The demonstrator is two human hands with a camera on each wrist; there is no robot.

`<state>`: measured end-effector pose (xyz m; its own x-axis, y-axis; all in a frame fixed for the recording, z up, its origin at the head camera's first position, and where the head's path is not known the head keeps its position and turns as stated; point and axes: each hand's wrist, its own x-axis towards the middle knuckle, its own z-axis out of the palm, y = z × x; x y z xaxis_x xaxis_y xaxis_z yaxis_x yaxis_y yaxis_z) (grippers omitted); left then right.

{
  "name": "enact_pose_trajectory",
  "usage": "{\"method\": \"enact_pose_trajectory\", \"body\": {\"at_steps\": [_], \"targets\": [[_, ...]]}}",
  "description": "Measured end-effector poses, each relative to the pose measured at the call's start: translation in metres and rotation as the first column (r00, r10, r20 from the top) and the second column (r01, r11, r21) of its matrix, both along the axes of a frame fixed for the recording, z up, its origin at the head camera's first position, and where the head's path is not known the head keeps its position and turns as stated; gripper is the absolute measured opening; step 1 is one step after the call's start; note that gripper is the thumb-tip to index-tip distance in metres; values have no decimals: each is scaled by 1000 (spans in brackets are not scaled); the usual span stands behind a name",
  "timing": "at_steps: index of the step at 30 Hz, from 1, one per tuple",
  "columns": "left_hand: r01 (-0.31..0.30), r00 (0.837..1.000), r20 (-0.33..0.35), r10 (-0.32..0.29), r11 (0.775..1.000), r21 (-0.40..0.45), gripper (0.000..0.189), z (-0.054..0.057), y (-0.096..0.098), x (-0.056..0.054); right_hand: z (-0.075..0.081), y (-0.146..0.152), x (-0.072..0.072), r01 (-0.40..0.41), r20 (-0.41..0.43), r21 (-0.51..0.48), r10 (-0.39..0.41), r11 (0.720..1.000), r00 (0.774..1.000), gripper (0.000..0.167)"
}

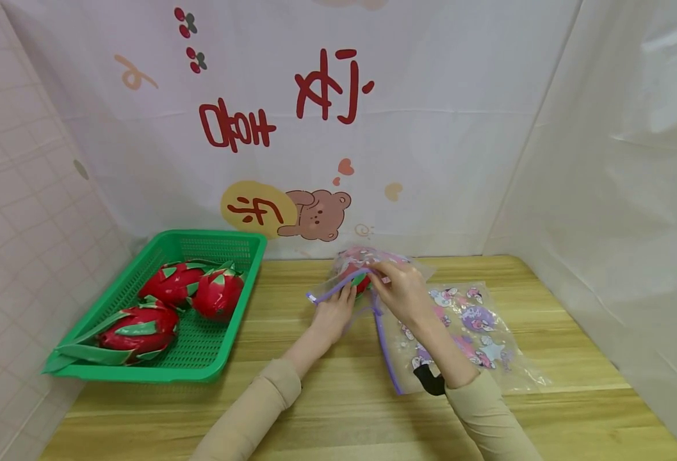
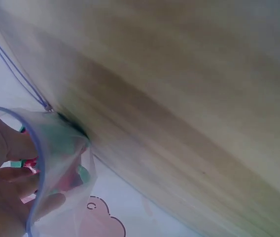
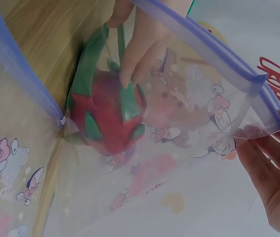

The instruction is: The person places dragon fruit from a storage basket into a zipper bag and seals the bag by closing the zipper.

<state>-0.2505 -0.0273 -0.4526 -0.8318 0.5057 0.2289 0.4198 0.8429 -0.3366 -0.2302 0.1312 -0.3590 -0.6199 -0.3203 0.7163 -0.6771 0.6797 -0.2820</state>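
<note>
In the head view a clear printed zip bag (image 1: 352,259) with a purple zip edge stands at the back of the table. Its upper corner is pinched by my right hand (image 1: 404,291), fingers bent over the zip strip in the right wrist view. My left hand (image 1: 335,312) reaches inside the bag's mouth. The right wrist view has a red dragon fruit (image 3: 113,116) with green leaves inside the bag. Against its leaves lie the left fingers (image 3: 142,47), mostly straight. Spread fingers (image 2: 24,180) show through the plastic in the left wrist view.
At the left stands a green basket (image 1: 231,349) with dragon fruits (image 1: 217,294) in it. A second printed zip bag (image 1: 482,339) lies flat on the wooden table (image 1: 326,410), partly under my right forearm. White printed cloth (image 1: 442,160) hangs behind.
</note>
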Motion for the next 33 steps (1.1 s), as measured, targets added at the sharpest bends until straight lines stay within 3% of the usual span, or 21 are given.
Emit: {"method": "enact_pose_trajectory", "body": {"at_steps": [7, 16, 21, 27, 33], "targets": [[0, 998, 66, 1, 1000, -14, 88, -2, -3, 3, -5, 4, 6, 14, -29, 82, -11, 997, 1000, 19], [-16, 998, 60, 18, 999, -27, 79, -2, -4, 3, -17, 5, 18, 49, -56, 226, -37, 973, 998, 30], [-34, 999, 10, 34, 999, -7, 73, -3, -4, 0, -19, 9, 20, 89, -103, 203, -69, 975, 992, 25], [-33, 999, -31, 32, 999, -24, 72, 0, -4, -2, -17, 11, 17, 61, -101, 160, -45, 985, 994, 22], [-3, 1000, 4, 3, 1000, -23, 75, 3, -5, 6, -17, 11, 14, 58, -98, 142, -44, 988, 994, 21]]}}
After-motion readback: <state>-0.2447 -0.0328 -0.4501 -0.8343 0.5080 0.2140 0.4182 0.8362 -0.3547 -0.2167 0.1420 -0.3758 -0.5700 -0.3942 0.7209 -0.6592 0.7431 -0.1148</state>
